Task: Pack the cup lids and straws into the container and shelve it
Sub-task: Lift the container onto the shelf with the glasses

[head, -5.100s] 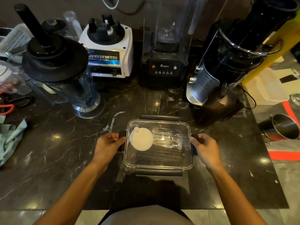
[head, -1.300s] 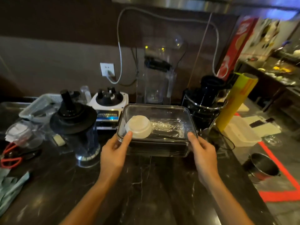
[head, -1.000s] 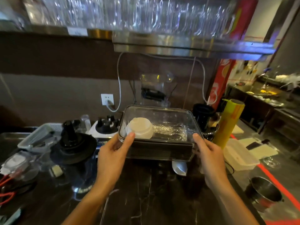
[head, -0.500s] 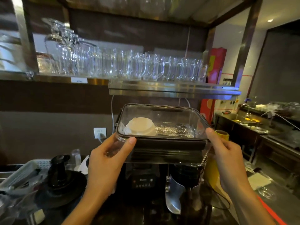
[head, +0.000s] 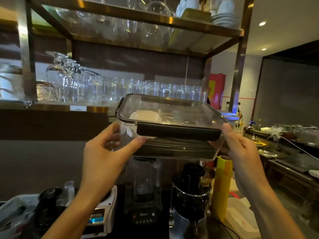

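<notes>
Clear plastic is front and centre: the lidded container (head: 172, 121) is up in the air, well above the bench (head: 224, 228) and level with the lower shelf (head: 51, 106) of the metal rack. Left hand (head: 103, 157) is clamped on the near left corner, thumb pressed up under the dark front latch (head: 178, 131), fingers wrapped round the side wall. Right hand (head: 241, 149) grips the right end, thumb at the lid's corner. Lid is on, latch folded down. Through the top, a stack of white cup lids (head: 145, 116) sits at the left side inside; clear wrapped straws (head: 189, 120) lie to its right, blurred, and dark straws (head: 174, 147) show through the front wall along the bottom. Behind the container, rows of drinking glasses (head: 112, 90) crowd that lower shelf; more glassware and white dishes (head: 222, 16) fill the shelf above. Down below on the bench: a white blender base (head: 101, 216), a black blender (head: 143, 195), a juicer (head: 191, 195), and a yellow roll (head: 221, 185) standing upright just right of it.
</notes>
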